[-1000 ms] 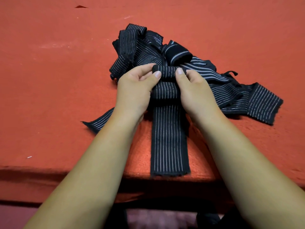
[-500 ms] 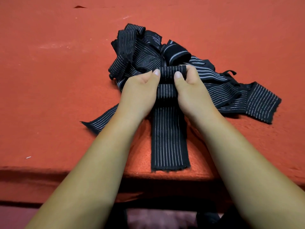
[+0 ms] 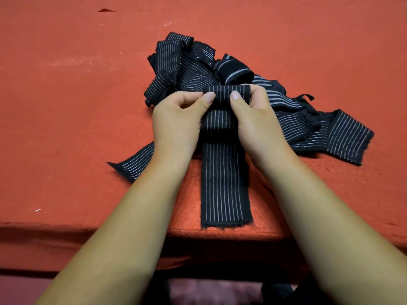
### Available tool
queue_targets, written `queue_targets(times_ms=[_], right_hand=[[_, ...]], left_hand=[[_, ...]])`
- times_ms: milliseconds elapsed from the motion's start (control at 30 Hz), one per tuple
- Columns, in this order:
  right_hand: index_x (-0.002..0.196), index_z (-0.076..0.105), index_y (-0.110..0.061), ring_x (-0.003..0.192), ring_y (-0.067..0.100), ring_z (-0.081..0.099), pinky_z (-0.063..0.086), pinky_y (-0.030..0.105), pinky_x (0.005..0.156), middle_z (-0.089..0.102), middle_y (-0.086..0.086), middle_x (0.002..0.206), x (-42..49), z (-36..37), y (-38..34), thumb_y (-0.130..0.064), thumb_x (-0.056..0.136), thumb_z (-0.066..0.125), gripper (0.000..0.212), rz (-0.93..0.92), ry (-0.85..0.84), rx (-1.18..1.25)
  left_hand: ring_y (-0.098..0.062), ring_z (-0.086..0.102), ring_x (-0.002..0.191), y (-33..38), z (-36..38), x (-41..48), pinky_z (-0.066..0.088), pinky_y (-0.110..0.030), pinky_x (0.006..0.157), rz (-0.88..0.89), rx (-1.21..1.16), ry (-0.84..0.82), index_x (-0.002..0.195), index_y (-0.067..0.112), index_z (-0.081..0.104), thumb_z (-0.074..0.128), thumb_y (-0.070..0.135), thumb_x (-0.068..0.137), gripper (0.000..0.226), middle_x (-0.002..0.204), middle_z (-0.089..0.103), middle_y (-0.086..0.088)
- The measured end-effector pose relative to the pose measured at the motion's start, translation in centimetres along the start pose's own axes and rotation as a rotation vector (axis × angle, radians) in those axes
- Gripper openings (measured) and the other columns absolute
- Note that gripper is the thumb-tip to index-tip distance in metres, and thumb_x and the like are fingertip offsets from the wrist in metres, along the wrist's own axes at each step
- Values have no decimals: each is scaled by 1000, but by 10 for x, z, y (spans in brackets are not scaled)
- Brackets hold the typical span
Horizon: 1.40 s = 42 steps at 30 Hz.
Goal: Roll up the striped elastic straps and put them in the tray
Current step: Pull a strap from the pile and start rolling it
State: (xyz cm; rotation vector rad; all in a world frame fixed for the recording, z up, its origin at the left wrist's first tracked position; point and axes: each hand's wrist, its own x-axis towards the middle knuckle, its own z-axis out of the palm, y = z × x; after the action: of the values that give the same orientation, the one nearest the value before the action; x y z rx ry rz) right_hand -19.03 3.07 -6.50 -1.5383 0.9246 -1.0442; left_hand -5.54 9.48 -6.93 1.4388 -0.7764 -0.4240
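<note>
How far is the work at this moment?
Nothing looks finished: no tray is in view. In hand: left hand and right hand pinch the rolled start of one strap; most of it lies flat toward the table edge. Left: the tangled pile behind.

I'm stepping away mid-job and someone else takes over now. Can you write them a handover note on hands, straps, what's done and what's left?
Left hand and right hand each pinch an end of the started roll.
The strap's unrolled tail lies flat toward the table's near edge; the other straps sit in a tangled pile behind the roll. No tray in view.
Done: one strap partly rolled.
Left: finish this roll, roll the rest, tray them all.
</note>
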Motion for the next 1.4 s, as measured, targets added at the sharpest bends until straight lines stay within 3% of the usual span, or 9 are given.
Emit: queue_targets(times_ms=[333,467,600,767,867,967,1200,1300,1400], right_hand=[[128,58,-27,119,11,69,52,49,110,73,-8,124,0,-2,0,-45,100,55,33,-23,-53,-22],[127,59,-28,119,14,70,53,53,110,75,-7,123,3,-5,4,-43,102,55,29,-52,-49,1],[129,58,-32,118,16,70,51,56,111,74,-10,122,3,-8,5,-45,102,56,30,-71,-70,-10],[125,66,-34,113,9,73,54,52,110,78,-13,117,3,-10,2,-47,102,59,28,-1,-108,-19],[122,74,-31,114,7,73,53,49,110,79,-14,118,5,-10,-2,-74,93,52,56,88,-105,-73],[123,75,-28,117,9,70,50,50,111,77,-12,121,6,-10,-3,-70,98,43,58,90,-69,-129],[149,61,-24,127,7,64,48,30,113,68,-7,140,3,-12,-9,-31,111,52,40,59,-18,-25],[157,53,-22,115,-7,63,47,9,94,65,-10,138,1,-12,-9,-24,112,51,45,38,-34,-38],[159,50,-26,102,-20,61,45,7,87,65,-24,124,2,-13,-6,-19,111,51,49,43,-64,-28]], left_hand=[[-22,80,101,3,-2,0,63,-53,99,-47,-116,-72,98,18,86,86,26,91,10,100,84,-1],[-20,78,97,2,-2,4,63,-43,88,-58,-122,-114,112,18,81,85,23,93,20,103,82,-1],[-17,76,109,3,-6,8,61,-39,99,43,-47,-220,129,15,77,75,16,100,28,117,81,-5],[-16,73,96,4,-10,6,62,-43,93,92,-9,-224,120,17,77,71,6,100,24,106,79,-12],[-13,73,94,6,-10,5,62,-37,87,91,-1,-246,117,20,78,71,-1,97,29,106,80,-3],[-16,76,102,8,-9,3,63,-36,92,57,-33,-267,120,20,79,73,0,95,32,112,80,-3],[-49,70,110,7,-4,0,40,-82,108,-71,-124,-377,116,19,84,78,34,95,26,123,68,-40],[-45,74,116,8,-4,-3,53,-68,108,-65,-146,-377,116,14,83,72,24,102,21,115,80,-20],[-28,78,105,9,-2,-3,62,-49,100,-48,-156,-350,125,4,77,66,4,103,24,110,82,-12]])
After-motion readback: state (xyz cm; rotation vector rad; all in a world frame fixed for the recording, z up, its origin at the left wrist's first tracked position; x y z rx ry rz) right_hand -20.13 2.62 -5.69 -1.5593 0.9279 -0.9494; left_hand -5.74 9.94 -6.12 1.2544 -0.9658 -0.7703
